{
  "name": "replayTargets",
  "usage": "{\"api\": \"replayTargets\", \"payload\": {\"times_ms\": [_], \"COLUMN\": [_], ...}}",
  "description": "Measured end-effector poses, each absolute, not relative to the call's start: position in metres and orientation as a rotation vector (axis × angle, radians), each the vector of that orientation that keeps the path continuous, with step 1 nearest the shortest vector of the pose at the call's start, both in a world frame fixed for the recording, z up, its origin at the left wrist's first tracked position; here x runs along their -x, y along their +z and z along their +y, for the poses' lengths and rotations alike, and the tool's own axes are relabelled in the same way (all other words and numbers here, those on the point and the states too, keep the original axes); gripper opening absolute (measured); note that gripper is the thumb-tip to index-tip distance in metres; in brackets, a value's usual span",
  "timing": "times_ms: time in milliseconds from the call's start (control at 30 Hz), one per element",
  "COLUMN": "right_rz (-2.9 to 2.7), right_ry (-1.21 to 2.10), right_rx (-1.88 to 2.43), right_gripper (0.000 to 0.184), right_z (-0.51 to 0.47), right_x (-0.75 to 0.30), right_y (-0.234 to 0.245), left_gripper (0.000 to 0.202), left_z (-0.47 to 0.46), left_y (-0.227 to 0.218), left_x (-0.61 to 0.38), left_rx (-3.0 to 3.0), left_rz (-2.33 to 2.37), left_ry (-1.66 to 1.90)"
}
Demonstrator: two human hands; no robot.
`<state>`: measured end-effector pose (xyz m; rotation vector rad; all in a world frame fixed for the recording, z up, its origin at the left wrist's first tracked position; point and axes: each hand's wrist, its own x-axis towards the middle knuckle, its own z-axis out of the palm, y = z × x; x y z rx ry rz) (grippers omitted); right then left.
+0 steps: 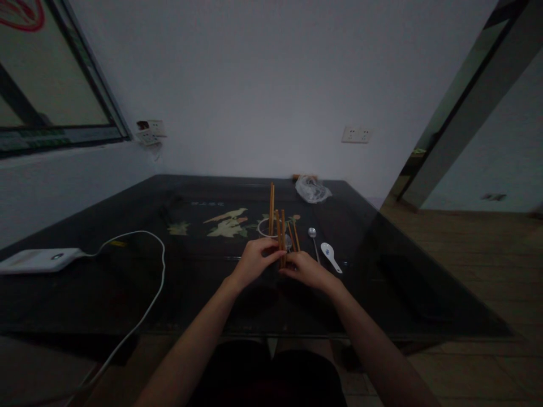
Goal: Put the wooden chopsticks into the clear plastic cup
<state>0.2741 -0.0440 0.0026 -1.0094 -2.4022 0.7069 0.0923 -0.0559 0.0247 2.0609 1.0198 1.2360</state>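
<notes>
Close together over the middle of the table, my left hand (258, 255) and my right hand (306, 268) are both closed around a pair of upright wooden chopsticks (280, 229). Just behind them, more chopsticks (272, 203) stand in a round holder with a pale rim (262, 229). Another pair of chopsticks (294, 236) slants up beside my right hand; whether that hand also grips them I cannot tell. A shiny metal spoon (312, 232) and a white soup spoon (328, 252) lie to the right of my right hand.
The dark glossy table (203, 288) has a bird-and-flower picture (229, 223) on it. A crumpled clear plastic bag (313, 190) lies by the wall. At the left, a white device (42, 260) trails a white cable (163, 257) over the front edge. A dark flat object (413, 288) lies at right.
</notes>
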Motion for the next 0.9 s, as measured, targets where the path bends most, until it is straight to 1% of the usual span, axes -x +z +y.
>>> {"api": "replayTargets", "payload": {"times_ms": [200,333,433,500,567,667,700,833,900], "right_rz": [-2.422,-2.429,-2.364,-2.193,-1.907,-1.534,-1.486,-1.517,-1.558], "right_ry": [0.705,0.708,0.768,0.786,0.760,0.711,0.723,0.943,1.038], "right_rx": [0.995,1.005,0.972,0.975,1.022,1.073,1.076,1.074,1.059], "right_gripper": [0.007,0.008,0.015,0.023,0.028,0.030,0.035,0.075,0.089], "right_z": [-0.044,-0.045,-0.045,-0.044,-0.039,-0.025,-0.020,-0.003,0.003], "right_x": [-0.273,-0.271,-0.273,-0.277,-0.283,-0.294,-0.296,-0.296,-0.290], "right_y": [0.001,0.001,0.007,0.011,0.013,0.007,0.002,-0.020,-0.029], "left_gripper": [0.020,0.019,0.018,0.018,0.020,0.021,0.022,0.026,0.029], "left_z": [-0.056,-0.057,-0.058,-0.059,-0.060,-0.060,-0.060,-0.051,-0.042], "left_y": [0.023,0.025,0.029,0.033,0.039,0.048,0.050,0.052,0.048], "left_x": [-0.093,-0.093,-0.091,-0.089,-0.085,-0.077,-0.074,-0.066,-0.064], "left_rx": [-1.993,-1.970,-1.956,-1.933,-1.880,-1.776,-1.747,-1.648,-1.608], "left_rz": [1.063,1.076,1.112,1.139,1.155,1.142,1.132,1.126,1.128], "left_ry": [1.284,1.323,1.357,1.392,1.443,1.519,1.536,1.567,1.561]}}
